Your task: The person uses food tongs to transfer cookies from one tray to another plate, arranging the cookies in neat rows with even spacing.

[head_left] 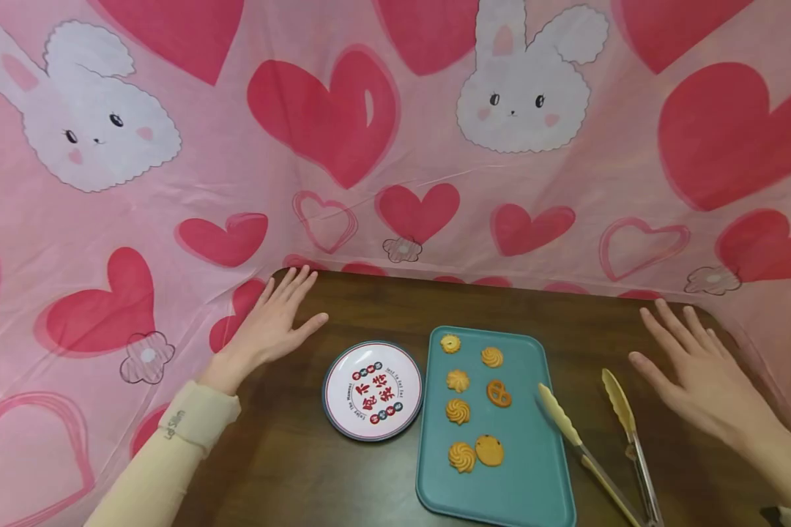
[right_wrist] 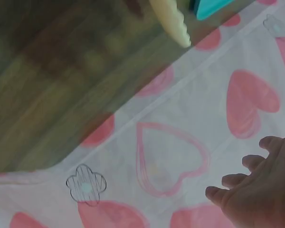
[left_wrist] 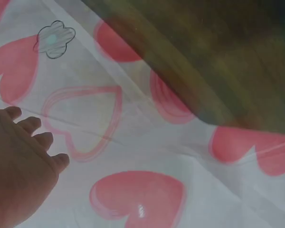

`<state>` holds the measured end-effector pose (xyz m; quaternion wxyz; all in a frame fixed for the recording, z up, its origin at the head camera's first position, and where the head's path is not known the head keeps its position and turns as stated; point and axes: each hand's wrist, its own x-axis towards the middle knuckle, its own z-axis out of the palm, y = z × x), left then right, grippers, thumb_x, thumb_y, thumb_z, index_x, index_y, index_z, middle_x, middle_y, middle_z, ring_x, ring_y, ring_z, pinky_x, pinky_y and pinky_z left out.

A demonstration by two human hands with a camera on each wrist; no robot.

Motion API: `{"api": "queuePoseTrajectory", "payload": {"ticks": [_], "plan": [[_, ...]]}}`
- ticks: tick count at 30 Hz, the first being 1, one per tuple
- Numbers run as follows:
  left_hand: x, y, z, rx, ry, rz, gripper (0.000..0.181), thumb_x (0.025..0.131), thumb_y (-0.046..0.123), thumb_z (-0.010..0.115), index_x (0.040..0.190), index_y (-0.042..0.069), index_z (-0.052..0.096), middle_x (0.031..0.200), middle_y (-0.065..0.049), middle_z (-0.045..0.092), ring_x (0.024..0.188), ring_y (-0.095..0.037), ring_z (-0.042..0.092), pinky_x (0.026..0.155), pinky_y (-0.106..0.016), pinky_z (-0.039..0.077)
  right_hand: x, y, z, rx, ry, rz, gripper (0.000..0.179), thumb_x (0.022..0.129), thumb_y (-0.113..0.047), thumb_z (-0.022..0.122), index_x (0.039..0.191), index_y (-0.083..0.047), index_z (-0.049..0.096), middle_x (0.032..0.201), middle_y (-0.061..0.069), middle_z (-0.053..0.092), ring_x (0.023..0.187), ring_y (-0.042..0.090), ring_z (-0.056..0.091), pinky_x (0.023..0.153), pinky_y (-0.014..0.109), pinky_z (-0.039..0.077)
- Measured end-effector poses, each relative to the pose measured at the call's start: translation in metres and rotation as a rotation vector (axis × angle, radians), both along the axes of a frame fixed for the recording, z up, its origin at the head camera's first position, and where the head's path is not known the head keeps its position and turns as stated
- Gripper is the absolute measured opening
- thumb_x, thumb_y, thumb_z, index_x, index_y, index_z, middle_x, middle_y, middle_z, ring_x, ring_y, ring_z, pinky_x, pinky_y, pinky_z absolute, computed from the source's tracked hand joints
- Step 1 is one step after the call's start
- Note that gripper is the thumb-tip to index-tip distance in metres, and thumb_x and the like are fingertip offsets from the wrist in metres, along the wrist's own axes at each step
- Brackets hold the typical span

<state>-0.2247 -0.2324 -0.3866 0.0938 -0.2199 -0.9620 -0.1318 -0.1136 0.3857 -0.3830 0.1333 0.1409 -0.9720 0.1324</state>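
My left hand (head_left: 270, 326) is spread with straight fingers near the table's back left corner, holding nothing. The round white plate (head_left: 372, 391) with a dark rim and red lettering is the thing nearest to it. On the right, my right hand (head_left: 705, 377) is also spread and holds nothing, beside a pair of tongs (head_left: 622, 410) with pale scalloped tips. Between the hands lies a teal tray (head_left: 521, 468) bearing several swirl cookies (head_left: 458, 410), a pretzel-shaped cookie (head_left: 499, 394) and a round flat cookie (head_left: 489, 450). The tongs' left arm reaches over the tray's right edge.
A dark wooden table (head_left: 277, 468) carries everything. Pink cloth (head_left: 428, 161) with hearts and rabbits hangs behind and along both sides of it. The plate sits close against the tray's left edge.
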Motion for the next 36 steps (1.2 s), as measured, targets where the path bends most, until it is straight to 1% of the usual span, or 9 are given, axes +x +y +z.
{"api": "queuePoseTrajectory", "payload": {"ticks": [4, 7, 12, 16, 21, 24, 28, 33, 36], "plan": [[0.003, 0.001, -0.011, 0.054, -0.015, -0.007, 0.083, 0.094, 0.060, 0.053, 0.157, 0.011, 0.031, 0.162, -0.011, 0.025, 0.151, -0.031, 0.013, 0.122, -0.052, 0.003, 0.010, -0.009, -0.009, -0.063, -0.027, -0.004, 0.083, 0.096, -0.033, 0.066, 0.159, -0.009, 0.018, 0.166, 0.009, 0.004, 0.150, 0.040, -0.001, 0.119, 0.055, -0.006], [0.006, 0.002, -0.022, 0.089, -0.034, -0.004, 0.081, 0.094, 0.059, 0.056, 0.154, 0.009, 0.036, 0.160, -0.012, 0.031, 0.150, -0.032, 0.018, 0.121, -0.054, 0.010, 0.019, -0.016, -0.019, -0.099, -0.021, -0.020, 0.090, 0.091, -0.034, 0.072, 0.159, -0.008, 0.019, 0.165, 0.016, 0.011, 0.146, 0.049, 0.014, 0.117, 0.063, 0.004], [0.014, 0.006, -0.040, 0.162, -0.106, 0.024, 0.079, 0.093, 0.057, 0.059, 0.151, 0.006, 0.040, 0.154, -0.016, 0.041, 0.143, -0.037, 0.033, 0.115, -0.058, 0.026, 0.034, -0.027, -0.039, -0.175, 0.013, -0.105, 0.104, 0.081, -0.038, 0.082, 0.157, -0.001, 0.022, 0.155, 0.031, 0.027, 0.130, 0.060, 0.033, 0.103, 0.075, 0.021], [0.022, 0.010, -0.050, 0.221, -0.213, 0.072, 0.080, 0.092, 0.056, 0.062, 0.150, 0.005, 0.040, 0.150, -0.019, 0.044, 0.138, -0.040, 0.039, 0.111, -0.061, 0.032, 0.048, -0.033, -0.054, -0.205, -0.042, -0.209, 0.111, 0.078, -0.044, 0.083, 0.157, 0.001, 0.018, 0.145, 0.040, 0.031, 0.122, 0.063, 0.036, 0.090, 0.078, 0.028], [0.027, 0.012, -0.060, 0.253, -0.270, 0.100, 0.074, 0.091, 0.046, 0.070, 0.145, 0.002, 0.045, 0.143, -0.021, 0.050, 0.133, -0.041, 0.044, 0.108, -0.060, 0.037, 0.059, -0.036, -0.070, -0.194, -0.118, -0.274, 0.118, 0.076, -0.048, 0.083, 0.155, 0.006, 0.014, 0.134, 0.043, 0.034, 0.108, 0.061, 0.045, 0.077, 0.075, 0.037], [0.028, 0.013, -0.065, 0.275, -0.288, 0.093, 0.069, 0.090, 0.038, 0.073, 0.140, -0.001, 0.048, 0.136, -0.021, 0.055, 0.125, -0.039, 0.051, 0.104, -0.057, 0.042, 0.065, -0.039, -0.078, -0.204, -0.155, -0.279, 0.122, 0.076, -0.049, 0.084, 0.155, 0.008, 0.011, 0.132, 0.044, 0.034, 0.106, 0.060, 0.045, 0.075, 0.075, 0.039], [0.028, 0.013, -0.073, 0.302, -0.316, 0.083, 0.062, 0.090, 0.029, 0.075, 0.136, -0.003, 0.050, 0.126, -0.020, 0.059, 0.111, -0.035, 0.059, 0.095, -0.053, 0.050, 0.072, -0.045, -0.087, -0.221, -0.201, -0.289, 0.127, 0.076, -0.052, 0.083, 0.156, 0.005, 0.003, 0.133, 0.044, 0.030, 0.109, 0.060, 0.040, 0.077, 0.076, 0.038], [0.028, 0.014, -0.080, 0.309, -0.351, 0.098, 0.057, 0.089, 0.023, 0.075, 0.134, -0.003, 0.052, 0.121, -0.019, 0.061, 0.102, -0.030, 0.061, 0.088, -0.049, 0.054, 0.078, -0.053, -0.094, -0.216, -0.231, -0.321, 0.131, 0.077, -0.056, 0.081, 0.155, 0.005, -0.005, 0.132, 0.045, 0.026, 0.105, 0.057, 0.041, 0.076, 0.074, 0.040], [0.027, 0.016, -0.082, 0.312, -0.384, 0.108, 0.054, 0.090, 0.020, 0.075, 0.133, -0.004, 0.053, 0.114, -0.017, 0.061, 0.095, -0.027, 0.061, 0.084, -0.045, 0.055, 0.080, -0.055, -0.099, -0.215, -0.222, -0.334, 0.132, 0.076, -0.056, 0.080, 0.154, 0.008, -0.005, 0.130, 0.045, 0.027, 0.103, 0.055, 0.042, 0.076, 0.072, 0.040]]}}
